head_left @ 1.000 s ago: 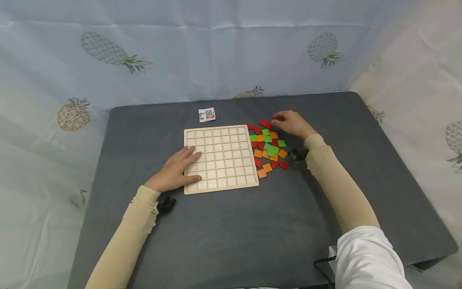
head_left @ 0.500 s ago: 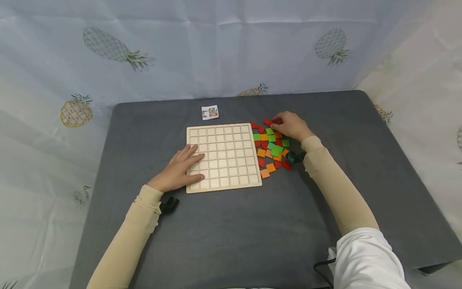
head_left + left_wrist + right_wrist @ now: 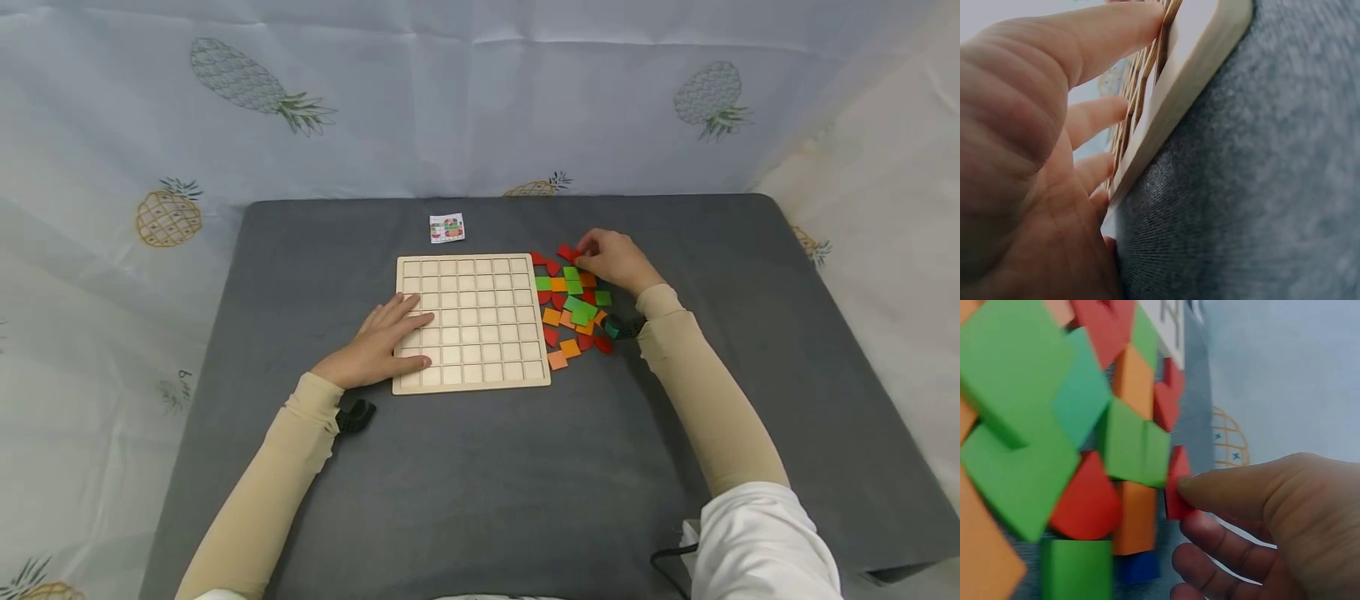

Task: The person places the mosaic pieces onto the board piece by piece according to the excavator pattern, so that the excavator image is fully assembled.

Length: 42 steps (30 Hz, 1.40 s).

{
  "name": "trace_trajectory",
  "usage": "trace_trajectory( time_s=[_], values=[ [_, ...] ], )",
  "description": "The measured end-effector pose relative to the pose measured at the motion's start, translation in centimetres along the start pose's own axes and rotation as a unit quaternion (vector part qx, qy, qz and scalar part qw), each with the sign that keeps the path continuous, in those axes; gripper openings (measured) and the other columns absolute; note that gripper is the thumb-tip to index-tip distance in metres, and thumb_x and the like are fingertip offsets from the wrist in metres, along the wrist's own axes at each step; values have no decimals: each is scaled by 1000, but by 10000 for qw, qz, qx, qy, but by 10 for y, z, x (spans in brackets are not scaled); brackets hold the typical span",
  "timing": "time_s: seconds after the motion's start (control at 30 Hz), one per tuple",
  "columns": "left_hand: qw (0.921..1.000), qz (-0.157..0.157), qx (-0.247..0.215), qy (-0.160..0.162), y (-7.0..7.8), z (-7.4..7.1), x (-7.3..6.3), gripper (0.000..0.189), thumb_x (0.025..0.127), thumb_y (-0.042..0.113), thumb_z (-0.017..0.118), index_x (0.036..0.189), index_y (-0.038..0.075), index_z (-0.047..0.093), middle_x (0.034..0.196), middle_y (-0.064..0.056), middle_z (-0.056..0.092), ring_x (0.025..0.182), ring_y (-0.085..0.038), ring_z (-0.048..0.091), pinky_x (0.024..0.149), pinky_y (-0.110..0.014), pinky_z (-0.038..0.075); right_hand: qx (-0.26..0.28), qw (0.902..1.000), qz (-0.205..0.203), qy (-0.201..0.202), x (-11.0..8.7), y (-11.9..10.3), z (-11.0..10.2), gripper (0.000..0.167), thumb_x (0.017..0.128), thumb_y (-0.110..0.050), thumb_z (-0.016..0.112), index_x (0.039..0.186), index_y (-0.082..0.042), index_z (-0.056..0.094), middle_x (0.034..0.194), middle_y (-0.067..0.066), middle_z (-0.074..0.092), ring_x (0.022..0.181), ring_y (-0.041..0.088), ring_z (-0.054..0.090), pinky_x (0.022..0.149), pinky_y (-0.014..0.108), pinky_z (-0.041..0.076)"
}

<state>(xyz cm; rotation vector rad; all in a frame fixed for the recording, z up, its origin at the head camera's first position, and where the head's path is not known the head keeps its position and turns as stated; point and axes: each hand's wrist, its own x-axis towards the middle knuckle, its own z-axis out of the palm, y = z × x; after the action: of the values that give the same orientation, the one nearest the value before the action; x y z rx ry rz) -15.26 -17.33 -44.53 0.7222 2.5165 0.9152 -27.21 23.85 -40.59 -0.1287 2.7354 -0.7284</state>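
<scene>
Fingers spread, my left hand (image 3: 378,343) rests on the left side of a pale wooden grid board (image 3: 480,317). In the left wrist view its fingertips touch the board's raised edge (image 3: 1175,103). At the far end of a scatter of coloured tiles, my right hand (image 3: 618,260) pinches a red tile (image 3: 1176,497) between thumb and index finger, close to the table. Green tiles (image 3: 1124,440), an orange tile (image 3: 1135,519), a red quarter-round tile (image 3: 1090,503) and a partly hidden blue tile (image 3: 1140,567) lie beside that hand.
A small printed card (image 3: 447,227) lies beyond the board on the grey table (image 3: 480,467). Several tiles lie loose along the board's right edge, some overlapping. A pineapple-print curtain (image 3: 450,108) hangs behind the table. A black cable (image 3: 663,558) sits near the right sleeve.
My right hand has moved slightly toward the red tiles, and its thumb and index finger have come onto one. The left hand stays on the board. The head view has shifted slightly.
</scene>
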Motion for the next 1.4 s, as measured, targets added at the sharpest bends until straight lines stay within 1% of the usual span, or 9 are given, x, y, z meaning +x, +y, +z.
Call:
trace_trajectory(
  time_s=[0.1,0.23,0.37,0.47,0.63,0.8,0.97,1.1,1.4],
  values=[
    [10000,-12,-55,-58,0,0,1,76,96,40,69,159,16,35,173,-9,7,160,-31,-6,127,-59,-5,157,9997,-81,141,-3,-3,-6,27,103,-22,58,123,-4,62,110,18,62,91,31,58,81,44,50],
    [10000,-45,-53,-61,0,0,2,76,96,40,70,159,16,35,173,-9,7,160,-31,-6,127,-58,-5,533,9978,-272,280,-3,-13,-10,30,104,-25,58,125,-5,62,114,17,63,99,32,59,89,46,51],
    [9999,-62,-70,-48,-1,0,2,76,96,39,70,159,16,35,173,-9,7,160,-31,-6,127,-58,-5,975,9942,-436,144,-3,-28,-8,32,104,-29,58,127,-6,63,119,18,64,107,35,61,96,48,51],
    [9999,-70,-87,-48,-2,1,2,76,95,39,70,159,16,35,173,-9,7,160,-30,-6,127,-58,-5,1199,9916,-488,-6,-2,-40,-4,32,104,-28,59,126,-7,64,120,19,65,107,37,61,94,47,51],
    [9999,-89,-110,-41,-2,2,1,76,95,40,70,159,17,35,173,-7,7,160,-29,-6,127,-57,-5,1196,9915,-494,-155,-1,-57,4,29,103,-27,60,125,-9,66,118,15,65,105,32,59,91,42,49],
    [9997,-157,-158,-80,-1,1,0,76,96,41,69,159,19,35,173,-4,6,161,-25,-7,128,-54,-5,1302,9894,-518,-390,1,-67,13,25,103,-26,60,122,-10,67,116,13,66,105,30,60,92,41,50],
    [9998,-114,-167,-47,-1,1,1,76,95,41,70,159,18,36,173,-6,6,161,-27,-6,127,-56,-6,1146,9896,-649,-571,5,-70,24,23,104,-26,58,120,-12,68,112,11,67,101,29,59,84,38,48],
    [9998,-77,-167,-7,-2,0,1,77,94,41,71,159,18,36,173,-8,7,160,-29,-6,127,-57,-6,1008,9895,-799,-655,7,-72,33,23,104,-23,57,121,-11,68,111,11,67,98,28,59,84,37,48],
    [9998,-59,-210,-24,-1,-1,0,77,94,38,72,159,17,36,173,-7,8,160,-29,-5,128,-56,-6,947,9888,-793,-836,10,-75,46,20,104,-24,59,116,-13,70,106,8,67,88,25,56,75,35,46]
  ],
)
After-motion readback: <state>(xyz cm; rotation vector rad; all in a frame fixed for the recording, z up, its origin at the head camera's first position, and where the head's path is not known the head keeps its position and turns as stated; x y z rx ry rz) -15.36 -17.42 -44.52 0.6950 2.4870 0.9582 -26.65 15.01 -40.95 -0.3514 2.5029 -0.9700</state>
